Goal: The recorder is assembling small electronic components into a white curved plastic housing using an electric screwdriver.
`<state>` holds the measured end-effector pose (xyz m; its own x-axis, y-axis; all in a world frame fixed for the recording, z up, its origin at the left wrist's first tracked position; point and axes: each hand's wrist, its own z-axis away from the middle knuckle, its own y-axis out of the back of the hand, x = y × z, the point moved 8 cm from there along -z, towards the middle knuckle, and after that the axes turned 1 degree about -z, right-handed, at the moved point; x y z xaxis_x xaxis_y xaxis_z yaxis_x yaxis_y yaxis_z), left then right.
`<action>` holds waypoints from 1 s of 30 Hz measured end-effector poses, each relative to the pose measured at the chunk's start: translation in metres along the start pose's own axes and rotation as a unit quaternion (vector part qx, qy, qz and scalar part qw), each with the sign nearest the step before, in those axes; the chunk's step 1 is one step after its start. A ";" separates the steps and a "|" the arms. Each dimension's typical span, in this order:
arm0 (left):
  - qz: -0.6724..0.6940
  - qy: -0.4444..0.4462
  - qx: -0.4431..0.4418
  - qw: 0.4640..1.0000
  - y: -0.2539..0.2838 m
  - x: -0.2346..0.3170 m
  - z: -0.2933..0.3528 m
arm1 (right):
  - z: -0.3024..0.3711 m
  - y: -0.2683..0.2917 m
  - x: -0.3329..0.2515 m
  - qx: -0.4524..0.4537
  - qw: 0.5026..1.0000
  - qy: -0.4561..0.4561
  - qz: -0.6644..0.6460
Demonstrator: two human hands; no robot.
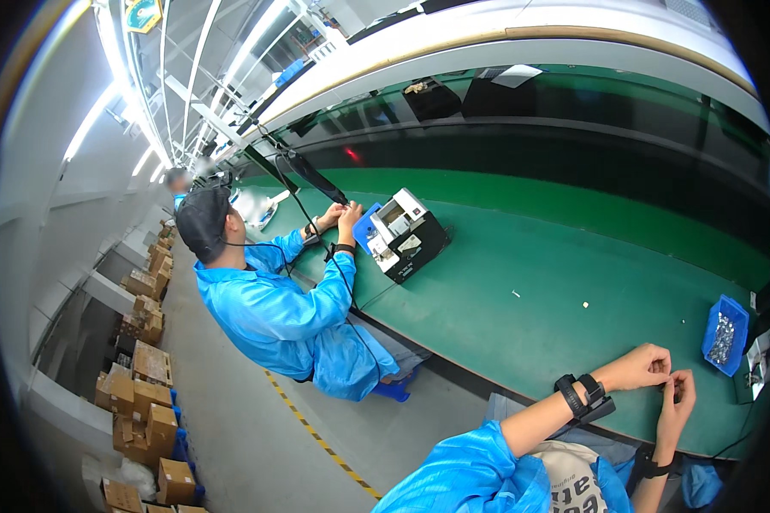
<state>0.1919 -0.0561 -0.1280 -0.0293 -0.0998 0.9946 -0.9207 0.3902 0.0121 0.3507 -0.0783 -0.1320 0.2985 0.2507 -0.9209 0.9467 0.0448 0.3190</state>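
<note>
Over the green bench at the lower right, my left hand [637, 368] and my right hand [677, 400] are close together. The fingertips of each are pinched. Anything between them is too small to make out. Black bands circle both wrists, and a bulkier black device sits on the left forearm. Just beyond my hands lies a blue plastic bin [722, 336] holding many small metal parts. Beside the bin, a dark machine with pale parts [757, 363] is partly cut off by the picture's dark rim.
At left, a co-worker in a blue smock [274, 299] handles something at a black and white machine [402, 235] with a blue bin. Small scraps lie on the green bench top [505, 256]. A shelf [505, 38] runs above. Cardboard boxes [145, 393] line the aisle.
</note>
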 end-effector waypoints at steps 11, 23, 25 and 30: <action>0.016 -0.062 0.009 0.998 -0.002 -0.006 -0.001 | -0.001 -0.005 0.004 -0.006 1.000 0.001 -0.016; -0.008 -0.083 0.040 0.996 -0.009 -0.007 -0.003 | 0.000 -0.001 0.007 -0.005 1.000 -0.021 -0.018; 0.000 -0.074 0.040 0.996 -0.009 -0.006 -0.002 | 0.001 -0.001 0.005 0.008 0.999 -0.015 -0.028; -0.014 -0.077 0.007 0.997 -0.014 0.000 -0.003 | 0.003 0.005 0.000 0.012 1.000 -0.024 -0.011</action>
<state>0.2063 -0.0585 -0.1276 -0.0620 -0.2500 0.9663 -0.9274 0.3724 0.0368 0.3558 -0.0808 -0.1305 0.2832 0.2037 -0.9372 0.9554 0.0253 0.2942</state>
